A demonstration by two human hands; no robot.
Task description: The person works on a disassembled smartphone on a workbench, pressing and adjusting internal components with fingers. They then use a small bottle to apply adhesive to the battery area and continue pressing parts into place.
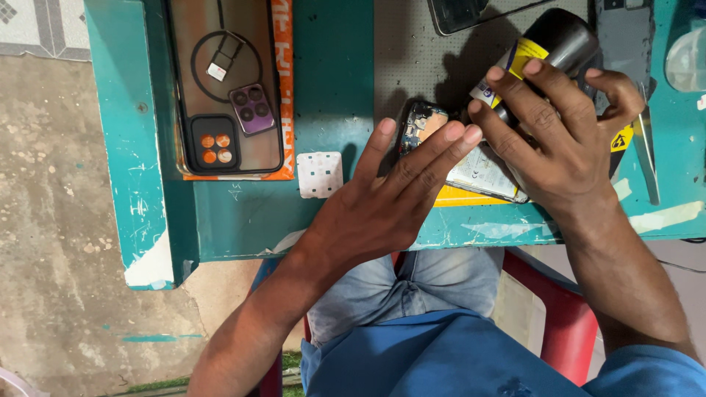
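My right hand is wrapped around a dark cylindrical tool with a yellow and white label, holding it tilted over an opened phone. The phone lies on the teal table with its back off and its battery and circuit board showing. My left hand lies flat with fingers stretched out, the fingertips resting on the left end of the opened phone.
A clear phone case with a dark rim lies on an orange packet at the back left. A small white square pad sits beside my left hand. A grey mat covers the table's middle. A red chair is under me.
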